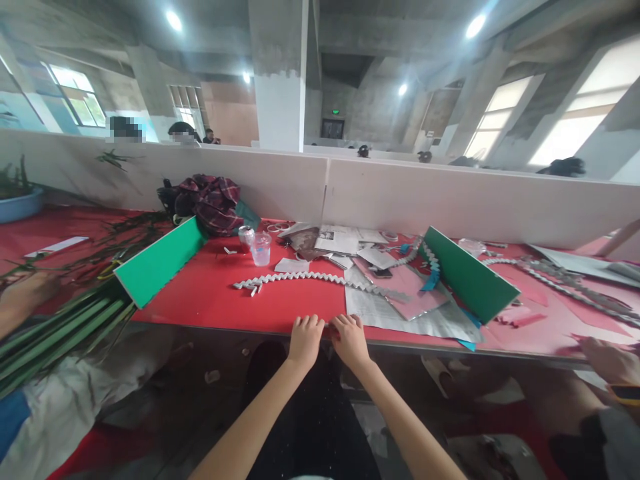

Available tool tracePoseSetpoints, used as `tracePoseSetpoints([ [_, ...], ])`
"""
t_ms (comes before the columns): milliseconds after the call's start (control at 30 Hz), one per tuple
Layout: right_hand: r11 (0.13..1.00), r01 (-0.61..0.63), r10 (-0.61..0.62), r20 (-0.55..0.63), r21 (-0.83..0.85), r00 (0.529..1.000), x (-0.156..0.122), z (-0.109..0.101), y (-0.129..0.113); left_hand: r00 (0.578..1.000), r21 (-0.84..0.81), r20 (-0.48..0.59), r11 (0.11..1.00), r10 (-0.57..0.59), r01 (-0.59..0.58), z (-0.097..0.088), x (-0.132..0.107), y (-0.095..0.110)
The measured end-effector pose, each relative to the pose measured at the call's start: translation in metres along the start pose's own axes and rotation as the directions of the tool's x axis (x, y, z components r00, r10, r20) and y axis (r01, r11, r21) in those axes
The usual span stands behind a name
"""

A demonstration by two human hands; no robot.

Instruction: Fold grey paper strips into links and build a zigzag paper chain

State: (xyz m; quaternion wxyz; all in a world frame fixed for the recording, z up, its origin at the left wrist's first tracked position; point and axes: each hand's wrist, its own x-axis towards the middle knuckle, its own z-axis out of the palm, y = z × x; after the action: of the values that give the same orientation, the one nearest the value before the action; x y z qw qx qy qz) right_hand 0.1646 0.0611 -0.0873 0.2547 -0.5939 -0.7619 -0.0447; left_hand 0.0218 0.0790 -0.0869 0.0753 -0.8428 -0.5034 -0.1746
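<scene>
My left hand and my right hand come together at the front edge of the red table. Fingers on both are curled and closed, their tips nearly meeting. Whatever they pinch is hidden or too small to name. Just beyond them a zigzag chain of folded paper lies in an arc across the table. Small folded paper pieces rest by its left end. Right of my hands, a grey printed sheet and a pink sheet lie flat, partly under the chain.
Green dividers stand left and right. Toward the back are a plastic cup, a can, papers and a plaid cloth. A neighbour's hand is near long green leaves; another person's hand is at right.
</scene>
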Motion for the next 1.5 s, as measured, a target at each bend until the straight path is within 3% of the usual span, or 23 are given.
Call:
tracePoseSetpoints([
  [133, 0.998, 0.057, -0.057, 0.007, -0.018, 0.998, 0.000, 0.002, 0.000, 1.000, 0.004, 0.006, 1.000, 0.003, -0.003, 0.000, 0.003, 0.002],
  [500, 0.998, 0.005, 0.001, -0.094, 0.061, 0.996, -0.023, -0.009, 0.027, 0.999, -0.071, -0.034, 0.997, 0.026, -0.029, 0.007, -0.006, -0.020],
  [700, 0.990, -0.128, 0.134, -0.131, 0.059, 0.982, -0.018, -0.004, 0.024, 0.998, -0.104, -0.050, 0.994, 0.037, -0.042, 0.008, -0.007, -0.016],
  [833, 0.958, -0.277, 0.283, -0.108, 0.068, 0.953, -0.015, 0.005, 0.024, 0.996, -0.214, -0.075, 0.976, -0.047, 0.030, 0.010, -0.005, -0.016],
  [1033, 0.910, -0.392, 0.405, -0.094, 0.134, 0.909, -0.016, 0.017, 0.024, 0.992, -0.521, -0.011, 0.848, -0.123, 0.100, 0.014, 0.008, -0.030],
  [1500, 0.915, -0.400, 0.403, -0.053, 0.056, 0.914, -0.009, 0.011, 0.028, 0.983, -0.548, 0.091, 0.816, -0.159, 0.183, 0.019, 0.021, -0.040],
])
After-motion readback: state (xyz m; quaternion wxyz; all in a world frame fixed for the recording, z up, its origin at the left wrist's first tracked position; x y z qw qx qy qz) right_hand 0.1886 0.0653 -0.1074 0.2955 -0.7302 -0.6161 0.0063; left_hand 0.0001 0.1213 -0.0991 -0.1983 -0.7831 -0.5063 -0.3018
